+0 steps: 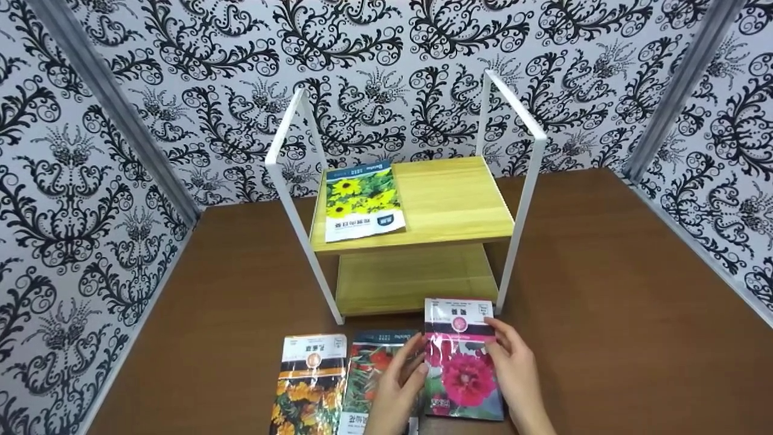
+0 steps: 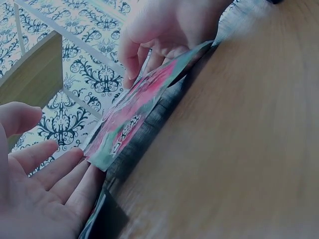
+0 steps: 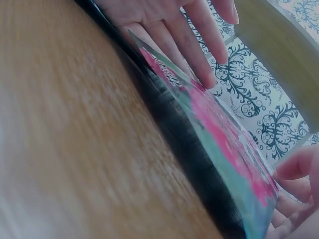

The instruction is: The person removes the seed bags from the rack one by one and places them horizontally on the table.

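A seed packet with a large pink flower (image 1: 465, 374) lies at the front of the two-tier shelf (image 1: 453, 199), its far end against the lower tier. My right hand (image 1: 513, 362) holds that packet by its right edge; the left wrist view shows this hand (image 2: 167, 25) with its thumb on the edge. On the other side, my left hand (image 1: 398, 380) touches the left edge with fairly straight fingers, its thumb apart from the packet in the left wrist view. Partly under my left hand lies a red-flowered seed packet (image 1: 375, 362).
An orange-flowered seed packet (image 1: 308, 386) lies at the left on the brown table (image 1: 604, 338). Another packet with yellow flowers (image 1: 362, 199) rests on the upper tier's left half. White metal side frames (image 1: 525, 187) rise at both ends. Patterned panels (image 1: 386, 78) stand behind.
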`<state>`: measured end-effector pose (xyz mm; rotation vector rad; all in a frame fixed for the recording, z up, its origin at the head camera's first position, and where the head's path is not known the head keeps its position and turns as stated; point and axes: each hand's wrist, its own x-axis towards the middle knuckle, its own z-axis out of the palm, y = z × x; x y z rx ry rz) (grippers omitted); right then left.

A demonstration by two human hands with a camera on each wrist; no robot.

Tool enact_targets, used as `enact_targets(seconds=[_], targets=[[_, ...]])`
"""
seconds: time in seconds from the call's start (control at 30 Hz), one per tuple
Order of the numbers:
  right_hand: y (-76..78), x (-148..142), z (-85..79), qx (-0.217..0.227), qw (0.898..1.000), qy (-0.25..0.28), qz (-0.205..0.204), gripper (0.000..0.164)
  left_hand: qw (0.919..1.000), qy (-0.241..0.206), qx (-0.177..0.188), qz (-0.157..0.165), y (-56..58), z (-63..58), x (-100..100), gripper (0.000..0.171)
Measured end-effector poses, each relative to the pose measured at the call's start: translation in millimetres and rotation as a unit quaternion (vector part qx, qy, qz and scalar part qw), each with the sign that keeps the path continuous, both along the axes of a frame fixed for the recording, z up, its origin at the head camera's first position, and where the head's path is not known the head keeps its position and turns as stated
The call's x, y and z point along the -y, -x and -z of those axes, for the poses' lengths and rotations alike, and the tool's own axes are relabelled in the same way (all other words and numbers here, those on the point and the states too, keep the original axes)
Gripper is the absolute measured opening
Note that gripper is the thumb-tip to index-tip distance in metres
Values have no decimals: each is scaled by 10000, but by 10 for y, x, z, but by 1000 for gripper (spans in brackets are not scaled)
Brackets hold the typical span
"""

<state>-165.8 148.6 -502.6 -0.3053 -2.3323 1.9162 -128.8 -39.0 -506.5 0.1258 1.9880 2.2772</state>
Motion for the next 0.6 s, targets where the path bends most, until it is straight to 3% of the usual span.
enact_targets(seconds=[0.4, 0.6], targets=[[0, -3, -8, 34, 9999, -145, 0, 32, 9995, 70, -319, 17, 10, 10, 4, 50], [-4, -5, -16, 86, 9999, -127, -59, 33, 9996, 127, -235, -24, 2, 4, -1, 50]])
